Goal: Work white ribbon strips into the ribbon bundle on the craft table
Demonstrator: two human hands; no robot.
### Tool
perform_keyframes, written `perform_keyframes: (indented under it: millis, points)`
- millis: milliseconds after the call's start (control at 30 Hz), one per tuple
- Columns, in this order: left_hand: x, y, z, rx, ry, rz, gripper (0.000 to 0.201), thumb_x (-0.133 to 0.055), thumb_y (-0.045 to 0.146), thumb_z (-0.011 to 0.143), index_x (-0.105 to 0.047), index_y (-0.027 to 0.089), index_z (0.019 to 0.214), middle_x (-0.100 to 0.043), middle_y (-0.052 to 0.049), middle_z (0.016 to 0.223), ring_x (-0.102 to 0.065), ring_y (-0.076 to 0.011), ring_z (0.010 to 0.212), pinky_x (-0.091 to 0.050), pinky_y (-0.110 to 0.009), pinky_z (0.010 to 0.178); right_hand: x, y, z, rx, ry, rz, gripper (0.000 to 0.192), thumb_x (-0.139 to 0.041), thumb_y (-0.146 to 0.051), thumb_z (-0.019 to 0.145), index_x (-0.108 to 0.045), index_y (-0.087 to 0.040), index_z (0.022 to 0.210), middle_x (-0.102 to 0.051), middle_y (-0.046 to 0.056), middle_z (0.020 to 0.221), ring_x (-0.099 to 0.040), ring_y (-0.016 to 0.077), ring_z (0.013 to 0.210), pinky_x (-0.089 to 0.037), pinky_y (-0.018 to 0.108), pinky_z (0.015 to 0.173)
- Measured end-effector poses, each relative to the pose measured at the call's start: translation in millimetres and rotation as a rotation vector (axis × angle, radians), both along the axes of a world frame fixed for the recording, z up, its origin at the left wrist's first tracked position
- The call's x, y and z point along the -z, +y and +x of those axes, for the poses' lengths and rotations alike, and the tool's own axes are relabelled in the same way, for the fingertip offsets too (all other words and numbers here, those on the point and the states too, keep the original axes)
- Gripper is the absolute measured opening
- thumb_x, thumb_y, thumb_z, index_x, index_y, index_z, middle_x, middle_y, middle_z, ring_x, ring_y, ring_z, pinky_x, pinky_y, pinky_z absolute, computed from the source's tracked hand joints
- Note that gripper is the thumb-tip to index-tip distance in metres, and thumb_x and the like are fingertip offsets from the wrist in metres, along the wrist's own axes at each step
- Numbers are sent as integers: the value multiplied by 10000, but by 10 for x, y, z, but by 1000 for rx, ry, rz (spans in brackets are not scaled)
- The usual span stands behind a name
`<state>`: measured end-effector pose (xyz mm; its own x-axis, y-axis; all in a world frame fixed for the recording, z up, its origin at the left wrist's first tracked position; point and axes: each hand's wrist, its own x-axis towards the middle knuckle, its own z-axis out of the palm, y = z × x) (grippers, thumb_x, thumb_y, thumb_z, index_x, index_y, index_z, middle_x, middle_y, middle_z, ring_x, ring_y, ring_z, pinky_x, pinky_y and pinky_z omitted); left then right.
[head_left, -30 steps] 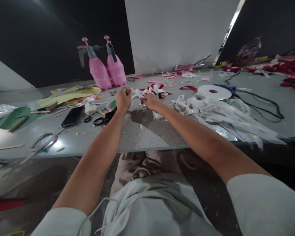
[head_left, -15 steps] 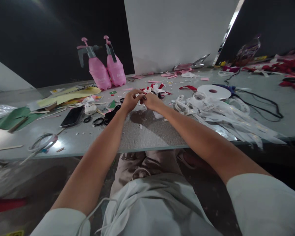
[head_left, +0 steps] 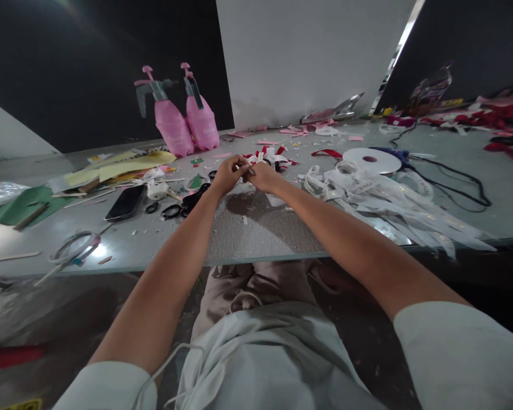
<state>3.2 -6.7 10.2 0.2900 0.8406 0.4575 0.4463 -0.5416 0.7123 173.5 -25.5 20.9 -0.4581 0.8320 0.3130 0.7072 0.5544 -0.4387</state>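
My left hand (head_left: pixel 228 175) and my right hand (head_left: pixel 265 175) meet above the middle of the table, with fingertips pinched close together. Both are closed; a small pale bit shows between the fingers, too small to name. Just behind them lies a bunch of red and white ribbon pieces (head_left: pixel 265 152), partly covered by the hands. A pair of black-handled scissors (head_left: pixel 192 196) appears to rest beside my left wrist. To the right of my right forearm spreads a heap of white printed ribbon (head_left: pixel 367 191), some ends hanging over the table edge.
Two pink spray bottles (head_left: pixel 173 126) stand at the back left. A phone (head_left: pixel 125 203) lies left of my left arm. On the right are a white ribbon spool (head_left: pixel 371 160) and a blue tool with a black cord (head_left: pixel 457 196). Paper scraps (head_left: pixel 123 166) litter the left side.
My fingers have shifted very slightly against each other. Both hands stay in the same place, and the things on the table have not moved.
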Motion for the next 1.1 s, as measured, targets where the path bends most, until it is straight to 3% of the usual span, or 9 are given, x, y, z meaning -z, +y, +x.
perform_keyframes:
  millis: [233, 400, 567, 667, 833, 1100]
  points:
    - [25, 52, -98, -313, 32, 205, 143, -558, 225, 911, -671, 197, 993, -716, -63, 964, -633, -172, 843, -466, -271, 766, -59, -40, -1, 14, 24, -69, 363, -479, -271, 1072, -798, -104, 1027, -723, 75, 752, -664, 160, 772, -406, 227, 735]
    - [3, 3, -106, -380, 20, 235, 127, -563, 234, 939, -671, 202, 999, -712, -83, 1011, -637, -199, 932, -473, -285, 814, -47, -41, -11, 18, 49, -65, 390, -465, -282, 1086, -797, -106, 983, -716, 75, 723, -665, 155, 743, -412, 226, 722]
    - [-13, 15, -62, -376, 17, 273, 111, -645, 252, 900, -673, 207, 997, -671, -93, 1104, -616, -199, 955, -485, -292, 804, -44, -47, -5, 78, 40, -66, 499, -449, -378, 1101, -777, -117, 830, -716, 94, 727, -673, 169, 753, -419, 239, 721]
    - [-21, 22, -22, -323, -9, 255, 101, -640, 288, 915, -673, 202, 957, -668, -76, 1033, -606, -179, 873, -471, -287, 763, -39, -34, -1, 137, 27, -41, 500, -410, -381, 1111, -782, -113, 910, -741, 121, 809, -680, 187, 803, -431, 254, 755]
    - [-25, -37, 47, -118, 42, 96, 251, -609, 421, 944, -660, 191, 860, -603, -10, 732, -529, -137, 674, -415, -254, 633, 1, 13, -6, 146, -7, -20, 468, -387, -346, 1107, -777, -92, 1057, -765, 174, 986, -690, 220, 936, -434, 268, 794]
    - [-24, -95, 65, -26, 47, -35, 260, -725, 406, 859, -616, 173, 898, -625, -12, 805, -511, -104, 661, -432, -222, 614, 40, 37, -10, 91, -98, -44, 338, -565, -305, 1000, -783, -91, 1145, -761, 174, 1082, -692, 230, 985, -454, 260, 797]
